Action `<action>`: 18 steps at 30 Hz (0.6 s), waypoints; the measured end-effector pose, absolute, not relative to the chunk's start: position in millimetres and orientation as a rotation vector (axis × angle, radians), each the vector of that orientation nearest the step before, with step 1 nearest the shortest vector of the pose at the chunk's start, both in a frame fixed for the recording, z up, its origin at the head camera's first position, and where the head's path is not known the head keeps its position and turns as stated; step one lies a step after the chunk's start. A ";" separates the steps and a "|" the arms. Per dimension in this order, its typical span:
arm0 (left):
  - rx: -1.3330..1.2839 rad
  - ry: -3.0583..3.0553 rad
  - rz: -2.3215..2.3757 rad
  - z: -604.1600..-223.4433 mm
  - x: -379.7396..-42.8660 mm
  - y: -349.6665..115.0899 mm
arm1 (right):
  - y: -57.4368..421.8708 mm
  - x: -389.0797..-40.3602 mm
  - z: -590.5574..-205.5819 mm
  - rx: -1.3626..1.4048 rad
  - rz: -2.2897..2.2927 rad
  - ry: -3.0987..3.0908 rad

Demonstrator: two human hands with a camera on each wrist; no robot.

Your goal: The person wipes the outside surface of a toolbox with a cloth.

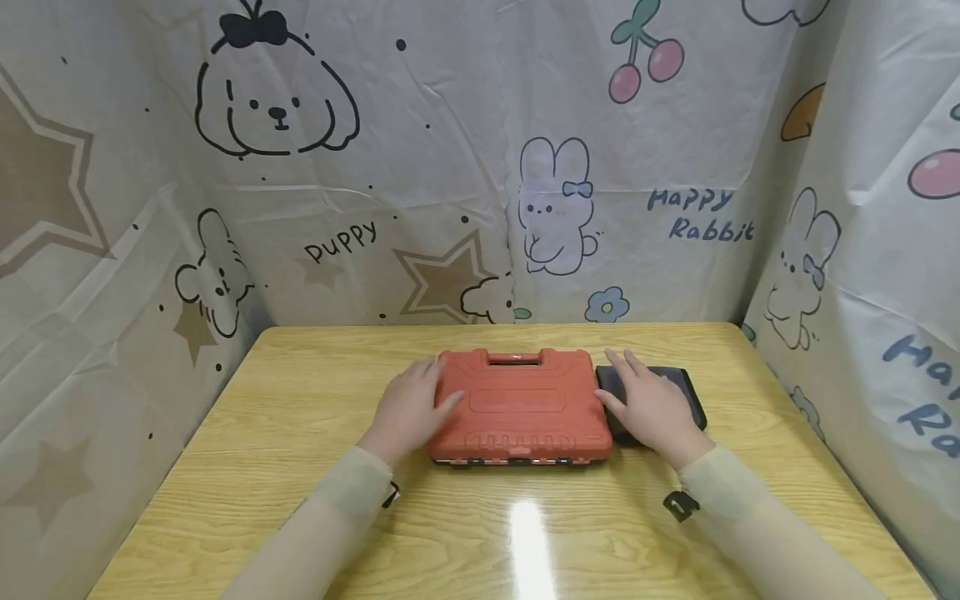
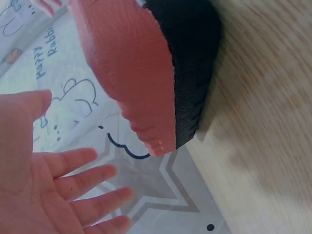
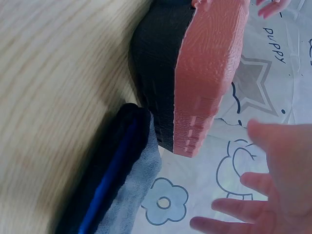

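Observation:
A red plastic carrying case (image 1: 517, 408) with a black base lies flat and closed on the table, its handle cutout at the far side and its latches at the near side. My left hand (image 1: 411, 408) is by its left side, fingers spread; in the left wrist view a gap parts the fingers from the case. Above a dark, flat, soft-looking item (image 1: 678, 387) at the case's right hovers my right hand (image 1: 651, 407), its fingers extended. The right wrist view shows that item (image 3: 131, 195) with a grey-blue fuzzy top and a blue strip along its edge. Neither hand holds anything.
The wood-grain table (image 1: 300, 500) bears both objects near its far half. Behind and at both sides hangs a pale printed cloth (image 1: 435, 100) with rabbits, stars and lettering. A bright light reflection (image 1: 531, 542) lies on the near tabletop.

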State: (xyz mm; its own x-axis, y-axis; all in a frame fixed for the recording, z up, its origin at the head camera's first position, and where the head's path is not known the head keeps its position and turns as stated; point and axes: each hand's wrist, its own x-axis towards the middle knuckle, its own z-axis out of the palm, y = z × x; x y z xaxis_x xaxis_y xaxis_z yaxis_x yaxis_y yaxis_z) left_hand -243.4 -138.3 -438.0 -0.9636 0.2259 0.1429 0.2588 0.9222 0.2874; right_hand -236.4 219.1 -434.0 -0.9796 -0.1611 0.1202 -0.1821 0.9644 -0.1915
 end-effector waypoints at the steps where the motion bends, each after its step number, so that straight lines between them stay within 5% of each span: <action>1: -0.371 -2.960 -0.480 -437.3 -243.8 -138.7 | 219.0 -236.1 -433.8 0.257 0.319 -3.001; 18: -0.040 -2.774 -1.122 -454.3 -252.5 -136.6 | 230.4 -235.3 -440.5 0.224 0.426 -2.954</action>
State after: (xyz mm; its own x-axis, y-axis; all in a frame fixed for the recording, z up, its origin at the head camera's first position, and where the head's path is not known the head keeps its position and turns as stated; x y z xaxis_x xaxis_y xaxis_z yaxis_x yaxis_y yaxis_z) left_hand -252.5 -136.6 -454.3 -0.9886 -0.0306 0.1474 0.0804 0.7199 0.6894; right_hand -235.3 230.4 -440.5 -0.9778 -0.1260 0.1676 -0.1683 0.9484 -0.2686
